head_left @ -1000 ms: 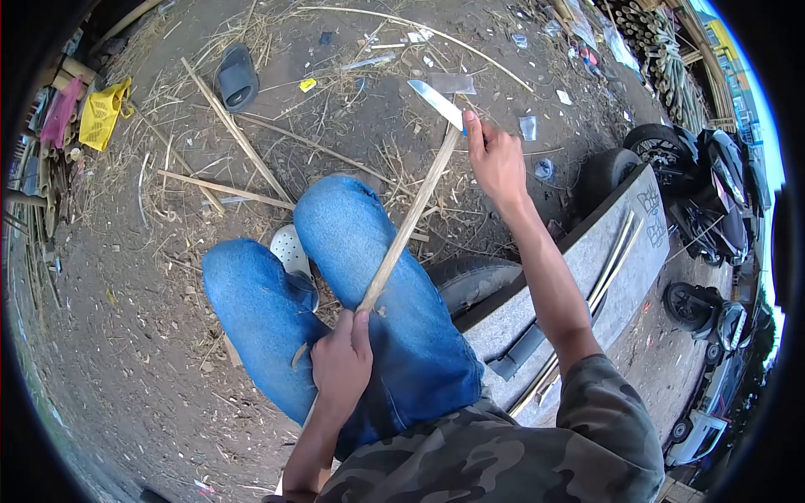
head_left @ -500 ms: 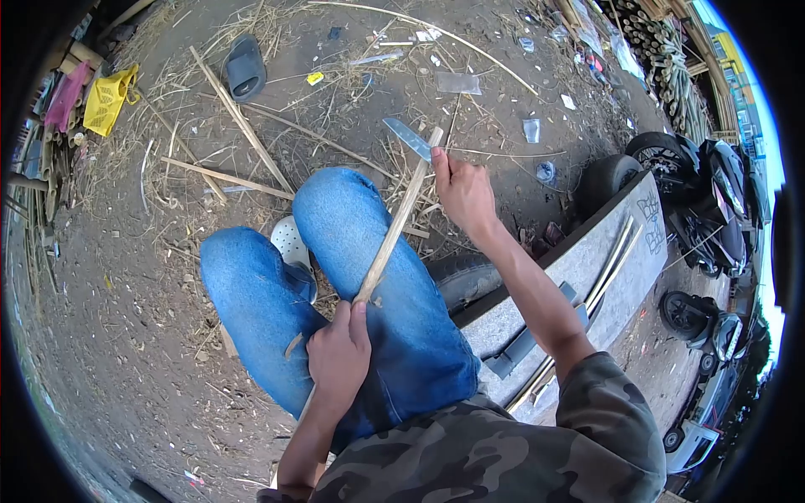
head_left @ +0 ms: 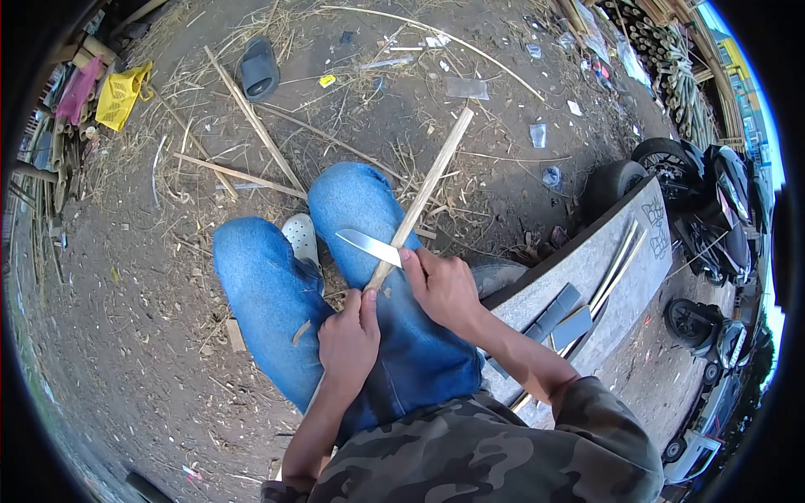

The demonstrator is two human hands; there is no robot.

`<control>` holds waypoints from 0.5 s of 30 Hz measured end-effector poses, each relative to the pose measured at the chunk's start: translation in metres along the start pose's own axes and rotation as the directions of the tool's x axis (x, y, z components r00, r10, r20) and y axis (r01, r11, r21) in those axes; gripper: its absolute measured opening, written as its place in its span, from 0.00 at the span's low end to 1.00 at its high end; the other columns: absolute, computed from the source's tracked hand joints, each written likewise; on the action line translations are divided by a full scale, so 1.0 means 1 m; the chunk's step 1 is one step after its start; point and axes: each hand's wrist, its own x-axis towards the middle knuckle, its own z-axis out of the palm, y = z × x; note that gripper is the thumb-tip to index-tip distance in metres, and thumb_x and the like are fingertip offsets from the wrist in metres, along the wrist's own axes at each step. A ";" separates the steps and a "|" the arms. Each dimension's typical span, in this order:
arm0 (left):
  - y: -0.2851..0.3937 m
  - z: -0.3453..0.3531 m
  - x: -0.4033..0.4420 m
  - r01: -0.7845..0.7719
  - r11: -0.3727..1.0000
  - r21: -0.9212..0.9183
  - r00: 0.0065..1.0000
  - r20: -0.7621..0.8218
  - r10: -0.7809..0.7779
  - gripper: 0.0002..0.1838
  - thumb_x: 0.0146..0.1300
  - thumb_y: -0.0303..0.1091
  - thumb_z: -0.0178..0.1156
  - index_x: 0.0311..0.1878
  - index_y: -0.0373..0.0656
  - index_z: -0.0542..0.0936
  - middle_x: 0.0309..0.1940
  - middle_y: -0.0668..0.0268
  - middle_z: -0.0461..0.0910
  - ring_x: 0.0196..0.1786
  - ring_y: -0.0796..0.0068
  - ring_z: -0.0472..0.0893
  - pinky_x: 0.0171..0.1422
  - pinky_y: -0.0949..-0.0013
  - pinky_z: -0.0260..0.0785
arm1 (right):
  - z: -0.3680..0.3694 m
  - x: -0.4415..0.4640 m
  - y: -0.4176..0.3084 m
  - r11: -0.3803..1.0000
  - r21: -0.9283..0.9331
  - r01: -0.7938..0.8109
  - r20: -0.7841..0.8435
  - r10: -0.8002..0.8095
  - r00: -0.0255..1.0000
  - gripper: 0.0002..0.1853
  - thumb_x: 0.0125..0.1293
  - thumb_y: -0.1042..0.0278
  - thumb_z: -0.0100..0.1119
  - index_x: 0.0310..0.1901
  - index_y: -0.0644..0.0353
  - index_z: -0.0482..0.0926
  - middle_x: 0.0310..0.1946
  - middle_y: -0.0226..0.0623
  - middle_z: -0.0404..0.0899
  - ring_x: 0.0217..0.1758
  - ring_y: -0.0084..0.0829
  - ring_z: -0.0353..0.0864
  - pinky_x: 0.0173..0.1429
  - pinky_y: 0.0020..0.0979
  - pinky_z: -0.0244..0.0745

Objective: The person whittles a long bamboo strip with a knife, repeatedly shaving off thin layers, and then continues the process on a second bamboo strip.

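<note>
A long bamboo strip (head_left: 433, 178) slants across my right thigh, its far end raised over the ground. My left hand (head_left: 349, 342) is closed around its lower part, thumb on top. Just above it, my right hand (head_left: 446, 289) grips a knife (head_left: 367, 246); the handle is hidden in the fist. The bare blade points left and lies across the strip, against it as far as I can see. Small shavings (head_left: 302, 332) rest on my jeans (head_left: 260, 285).
At my right, a concrete slab (head_left: 625, 277) carries thin strips and a dark sheath-like object (head_left: 553, 311). Motorbikes (head_left: 725, 197) stand beyond it. On the littered ground lie a grey slipper (head_left: 260, 69), loose bamboo strips (head_left: 256, 126) and a yellow bag (head_left: 123, 96).
My right hand has drawn the knife down the strip, from near its far end to just above my left hand. The left hand keeps its hold.
</note>
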 end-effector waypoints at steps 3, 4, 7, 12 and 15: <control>-0.002 -0.001 0.000 0.015 0.999 -0.030 1.000 0.028 -0.014 0.16 0.74 0.45 0.49 0.35 0.43 0.74 0.17 0.49 0.77 0.24 0.42 0.79 0.29 0.44 0.69 | -0.014 0.000 0.003 0.996 0.060 -0.073 -0.003 0.073 0.997 0.25 0.73 0.50 0.49 0.28 0.64 0.80 0.16 0.56 0.75 0.23 0.59 0.79 0.33 0.50 0.75; 0.000 -0.002 0.000 0.024 0.999 -0.029 0.999 0.031 -0.023 0.16 0.74 0.45 0.49 0.35 0.43 0.74 0.17 0.49 0.77 0.24 0.41 0.79 0.29 0.44 0.69 | -0.018 0.004 0.005 0.989 0.111 -0.103 -0.046 0.108 0.993 0.25 0.73 0.49 0.48 0.30 0.65 0.81 0.17 0.56 0.76 0.25 0.59 0.79 0.34 0.50 0.75; 0.001 -0.004 0.000 0.007 0.998 -0.068 1.000 0.023 -0.006 0.17 0.74 0.44 0.48 0.33 0.41 0.73 0.16 0.49 0.75 0.24 0.41 0.78 0.29 0.44 0.67 | -0.039 0.029 0.010 0.980 0.033 -0.195 -0.042 0.196 0.980 0.28 0.74 0.46 0.46 0.32 0.66 0.82 0.19 0.57 0.77 0.28 0.59 0.80 0.35 0.50 0.74; -0.002 -0.011 0.006 0.030 0.959 -0.283 0.997 0.076 -0.008 0.18 0.75 0.41 0.48 0.31 0.39 0.71 0.15 0.48 0.72 0.23 0.41 0.76 0.29 0.45 0.65 | -0.047 0.053 0.009 0.989 0.021 -0.146 -0.069 0.147 0.987 0.30 0.74 0.44 0.45 0.33 0.67 0.81 0.19 0.58 0.77 0.28 0.59 0.80 0.35 0.51 0.73; 0.007 -0.016 0.021 0.029 0.939 -0.342 0.997 0.074 -0.004 0.19 0.75 0.41 0.49 0.29 0.38 0.71 0.15 0.48 0.72 0.23 0.41 0.76 0.29 0.46 0.64 | -0.047 0.058 0.004 0.990 0.075 -0.117 -0.082 0.123 0.989 0.30 0.74 0.43 0.46 0.32 0.67 0.81 0.19 0.58 0.76 0.28 0.59 0.80 0.35 0.51 0.73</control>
